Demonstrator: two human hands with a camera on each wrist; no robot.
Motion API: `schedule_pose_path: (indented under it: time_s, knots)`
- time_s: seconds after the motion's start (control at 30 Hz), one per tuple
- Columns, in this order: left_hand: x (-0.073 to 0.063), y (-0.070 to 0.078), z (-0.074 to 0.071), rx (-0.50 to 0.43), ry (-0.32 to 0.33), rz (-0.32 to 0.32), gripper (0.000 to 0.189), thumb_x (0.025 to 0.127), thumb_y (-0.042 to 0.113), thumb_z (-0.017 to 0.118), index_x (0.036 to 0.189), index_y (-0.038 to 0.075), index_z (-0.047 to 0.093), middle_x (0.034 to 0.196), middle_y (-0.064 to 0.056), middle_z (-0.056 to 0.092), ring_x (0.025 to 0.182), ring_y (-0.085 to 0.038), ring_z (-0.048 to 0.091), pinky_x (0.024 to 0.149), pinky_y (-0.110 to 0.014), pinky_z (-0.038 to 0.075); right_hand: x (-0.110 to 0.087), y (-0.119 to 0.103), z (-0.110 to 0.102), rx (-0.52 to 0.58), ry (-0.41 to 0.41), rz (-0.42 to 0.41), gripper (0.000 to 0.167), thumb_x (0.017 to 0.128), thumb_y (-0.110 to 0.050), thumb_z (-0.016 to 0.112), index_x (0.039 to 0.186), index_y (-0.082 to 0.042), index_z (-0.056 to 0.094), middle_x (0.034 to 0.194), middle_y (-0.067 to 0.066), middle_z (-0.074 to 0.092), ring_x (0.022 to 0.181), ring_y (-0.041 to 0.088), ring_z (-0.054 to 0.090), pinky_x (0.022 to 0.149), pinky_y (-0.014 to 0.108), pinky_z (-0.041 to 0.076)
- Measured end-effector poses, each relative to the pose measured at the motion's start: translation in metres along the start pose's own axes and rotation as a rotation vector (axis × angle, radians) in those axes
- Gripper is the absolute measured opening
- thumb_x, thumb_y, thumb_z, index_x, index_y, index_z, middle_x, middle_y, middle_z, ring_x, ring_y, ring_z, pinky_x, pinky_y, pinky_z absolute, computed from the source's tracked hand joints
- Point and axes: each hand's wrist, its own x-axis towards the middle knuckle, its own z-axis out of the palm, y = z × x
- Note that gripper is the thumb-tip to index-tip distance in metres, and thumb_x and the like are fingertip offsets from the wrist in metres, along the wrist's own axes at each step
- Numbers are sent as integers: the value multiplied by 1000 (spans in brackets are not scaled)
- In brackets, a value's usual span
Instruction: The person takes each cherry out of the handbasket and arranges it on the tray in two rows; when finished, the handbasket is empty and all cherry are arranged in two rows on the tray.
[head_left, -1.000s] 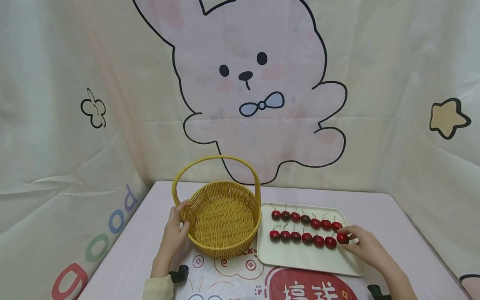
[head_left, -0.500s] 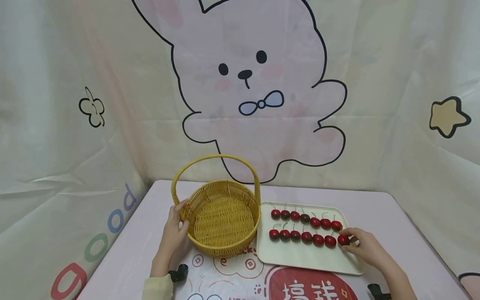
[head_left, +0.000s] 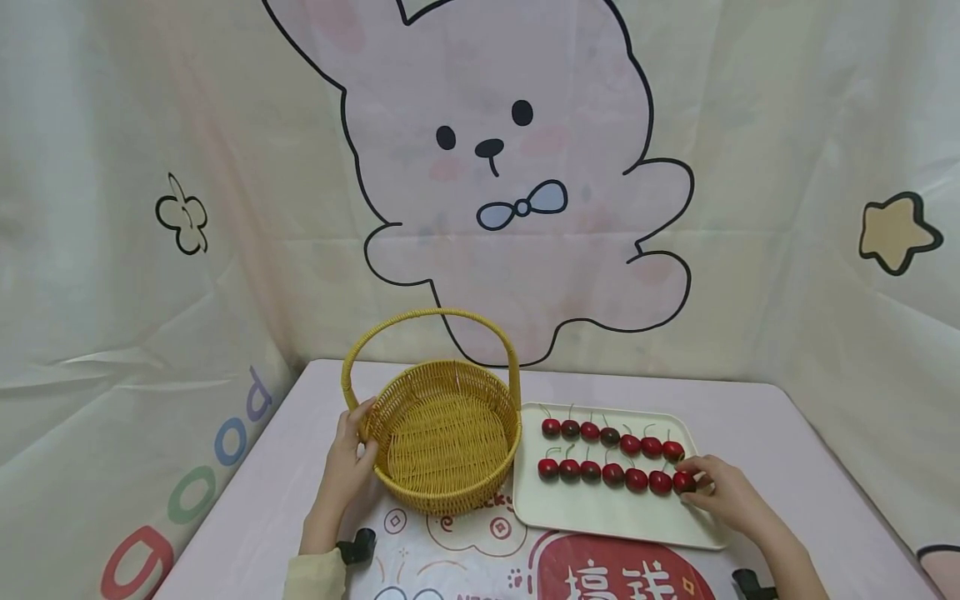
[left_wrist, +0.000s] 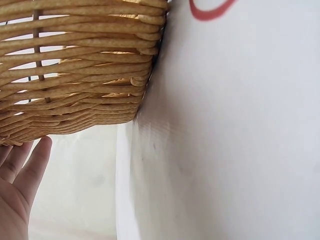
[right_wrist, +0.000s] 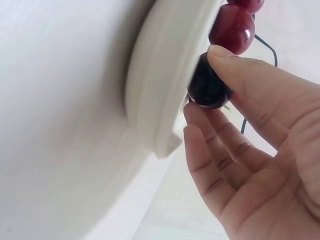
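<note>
My right hand pinches a dark red cherry between thumb and fingers at the right end of the front row on a cream tray. In the right wrist view the cherry looks nearly black, close to a brighter red cherry. A second row of cherries with stems runs behind it. At the left, a round yellow wicker basket with a tall handle stands on the table. My left hand rests on its left side, near the handle's base, fingertips against the weave.
The basket's right side comes close to the tray's left edge. A printed mat with red lettering covers the table front. Fabric walls with cartoon drawings surround the table on the back and both sides.
My right hand has moved the pinched cherry slightly, first right and then left and down, up against the end of the front row. The left hand and basket stay in place.
</note>
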Motion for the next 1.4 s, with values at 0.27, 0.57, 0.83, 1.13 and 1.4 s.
schedule_pose_path:
  time_s: [0.27,0.57,0.83,1.13,1.4]
  knots:
    - [-1,0,0,-8,-2,-1,70,82,-5,52,140,29,33,123,-14,44,97,-30,57,79,-47,50,-1,-1,1,4,-3,20,38,69,-7,78,104,-1,64,91,7,58,75,16,57,61,25,48]
    - [0,0,-1,-18,-13,-13,69,82,-5,52,140,27,33,124,-14,43,105,-34,56,82,-52,49,0,-3,1,4,-1,-5,40,68,-8,78,104,-3,64,89,6,57,75,18,58,63,27,49]
    - [1,-3,-1,-14,-18,-4,70,82,-5,52,141,28,32,125,-15,43,105,-34,56,83,-53,49,3,-3,0,5,-4,-11,39,68,-9,78,104,-2,64,92,7,58,78,19,59,64,29,50]
    - [3,-5,-1,0,-17,6,72,82,-4,54,141,30,31,125,-14,44,102,-34,57,83,-55,48,3,-3,-1,13,-11,-4,39,69,-9,77,105,-4,64,95,10,59,80,23,60,68,38,51]
    - [6,-11,1,28,-7,52,70,82,-1,54,142,28,32,134,-11,41,95,-28,57,78,-49,50,3,-1,-5,-16,-20,30,39,71,-15,77,107,-7,63,102,12,61,83,24,61,66,41,50]
